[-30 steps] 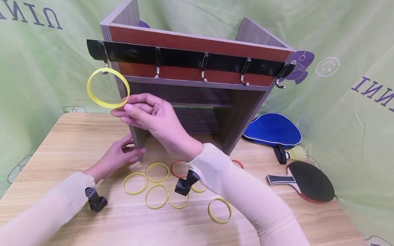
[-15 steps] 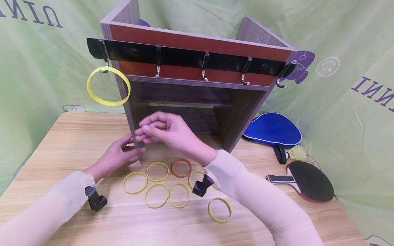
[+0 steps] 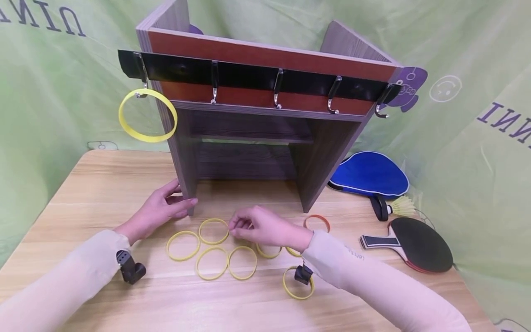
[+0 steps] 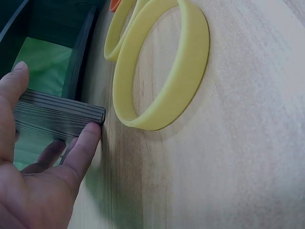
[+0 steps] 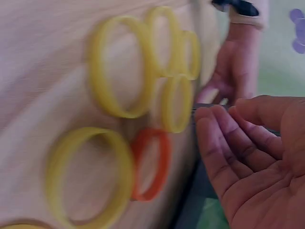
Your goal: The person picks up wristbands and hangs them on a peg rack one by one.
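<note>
Yellow in colour, a ring (image 3: 146, 138) is hanging from the leftmost hook (image 3: 142, 70) of a black rail (image 3: 244, 77) on the cabinet. The left hand (image 3: 159, 210) is gripping the cabinet's side panel (image 3: 181, 157) low down, its thumb and fingers clasping the edge. The right hand (image 3: 267, 227) is hovering low over the wooden table (image 3: 232, 306), its fingers curling loosely and holding nothing; near its fingertips, a second yellow ring (image 3: 212, 243) is lying flat among others. At right, a black paddle (image 3: 422, 245) is resting.

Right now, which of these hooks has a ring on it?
The far-left hook: a yellow ring hangs from it; the other four hooks are bare.
</note>
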Demonstrator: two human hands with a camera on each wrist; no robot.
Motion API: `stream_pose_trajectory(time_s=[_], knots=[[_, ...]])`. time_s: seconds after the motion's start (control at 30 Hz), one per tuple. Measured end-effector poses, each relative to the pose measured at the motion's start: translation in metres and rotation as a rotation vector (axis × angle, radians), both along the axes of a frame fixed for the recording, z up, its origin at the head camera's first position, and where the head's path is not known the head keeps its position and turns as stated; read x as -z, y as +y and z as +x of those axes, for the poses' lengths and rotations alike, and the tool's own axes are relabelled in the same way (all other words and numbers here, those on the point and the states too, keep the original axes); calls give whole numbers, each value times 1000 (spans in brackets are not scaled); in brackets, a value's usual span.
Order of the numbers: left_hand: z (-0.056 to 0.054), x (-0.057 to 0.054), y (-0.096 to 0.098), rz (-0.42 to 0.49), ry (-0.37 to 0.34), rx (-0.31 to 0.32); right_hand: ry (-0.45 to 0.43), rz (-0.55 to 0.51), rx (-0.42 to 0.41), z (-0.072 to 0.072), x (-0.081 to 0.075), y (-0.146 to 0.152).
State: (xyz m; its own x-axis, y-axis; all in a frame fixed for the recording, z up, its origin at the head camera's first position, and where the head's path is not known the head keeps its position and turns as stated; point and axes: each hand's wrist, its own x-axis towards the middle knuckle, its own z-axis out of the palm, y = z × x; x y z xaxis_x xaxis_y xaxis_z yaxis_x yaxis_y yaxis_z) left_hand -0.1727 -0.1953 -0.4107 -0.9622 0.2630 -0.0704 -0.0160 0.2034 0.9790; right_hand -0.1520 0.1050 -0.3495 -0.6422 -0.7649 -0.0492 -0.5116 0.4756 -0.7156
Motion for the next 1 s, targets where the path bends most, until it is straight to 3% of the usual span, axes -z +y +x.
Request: stream_pose_trajectory(time_s=[0.2, 0.57, 1.0], knots=[[0, -1, 1, -17, 6, 7, 175, 128, -49, 7, 19, 10], [-1, 0, 2, -14, -4, -1, 328, 241, -103, 14, 33, 8], [0, -2, 1, -3, -11, 0, 404, 337, -119, 18, 39, 0]])
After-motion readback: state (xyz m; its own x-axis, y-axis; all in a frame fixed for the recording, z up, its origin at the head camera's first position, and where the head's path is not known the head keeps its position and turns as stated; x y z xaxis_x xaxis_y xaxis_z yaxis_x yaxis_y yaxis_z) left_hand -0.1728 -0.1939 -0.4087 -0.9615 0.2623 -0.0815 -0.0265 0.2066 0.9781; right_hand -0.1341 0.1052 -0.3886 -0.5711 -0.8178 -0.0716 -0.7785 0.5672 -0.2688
